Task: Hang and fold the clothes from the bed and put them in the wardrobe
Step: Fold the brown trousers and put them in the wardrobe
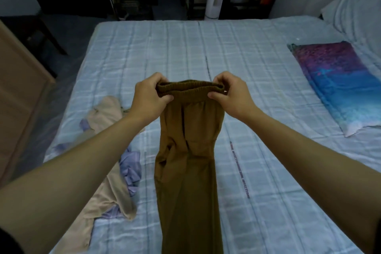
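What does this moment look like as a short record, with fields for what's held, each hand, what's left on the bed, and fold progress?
held item: brown trousers, hanging from the waistband
left hand: grips waistband's left end
right hand: grips waistband's right end
left on bed: beige garment and lilac garment, crumpled together
also on bed: purple-blue pillow
fold progress: trousers not yet folded
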Motion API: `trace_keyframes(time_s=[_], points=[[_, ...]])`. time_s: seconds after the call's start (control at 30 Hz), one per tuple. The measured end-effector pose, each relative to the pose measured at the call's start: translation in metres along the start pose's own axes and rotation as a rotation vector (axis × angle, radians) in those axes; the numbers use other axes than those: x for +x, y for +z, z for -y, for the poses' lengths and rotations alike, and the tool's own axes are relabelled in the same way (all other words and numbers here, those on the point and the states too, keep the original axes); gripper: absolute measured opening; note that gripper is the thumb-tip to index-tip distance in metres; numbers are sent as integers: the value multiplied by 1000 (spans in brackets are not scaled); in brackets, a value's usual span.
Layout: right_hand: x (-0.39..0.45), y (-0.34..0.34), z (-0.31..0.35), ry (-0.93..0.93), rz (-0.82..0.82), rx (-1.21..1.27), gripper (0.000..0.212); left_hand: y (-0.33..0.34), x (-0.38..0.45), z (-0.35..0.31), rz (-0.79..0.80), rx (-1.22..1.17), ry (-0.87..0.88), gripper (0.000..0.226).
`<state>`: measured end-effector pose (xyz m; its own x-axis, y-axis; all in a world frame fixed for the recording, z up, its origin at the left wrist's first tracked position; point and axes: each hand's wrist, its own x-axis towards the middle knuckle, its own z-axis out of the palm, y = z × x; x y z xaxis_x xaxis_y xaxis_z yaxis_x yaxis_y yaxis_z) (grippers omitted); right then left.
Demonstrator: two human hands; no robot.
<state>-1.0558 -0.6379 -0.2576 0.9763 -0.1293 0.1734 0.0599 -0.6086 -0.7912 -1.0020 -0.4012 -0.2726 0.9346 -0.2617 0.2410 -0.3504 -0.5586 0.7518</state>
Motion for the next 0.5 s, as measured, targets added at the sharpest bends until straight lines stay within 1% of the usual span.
trace_keyframes(time_s=[0.2, 0.33, 0.5], points=[[-40, 6, -11, -17, 40, 17, 22, 5, -38, 8, 29, 2, 46, 29], [-81, -2, -7, -35, 81, 28, 21, 2, -80, -6, 58, 21, 85, 30], [-128, -9, 0, -102, 121, 54, 22, -9, -136, -27, 38, 83, 162, 29]])
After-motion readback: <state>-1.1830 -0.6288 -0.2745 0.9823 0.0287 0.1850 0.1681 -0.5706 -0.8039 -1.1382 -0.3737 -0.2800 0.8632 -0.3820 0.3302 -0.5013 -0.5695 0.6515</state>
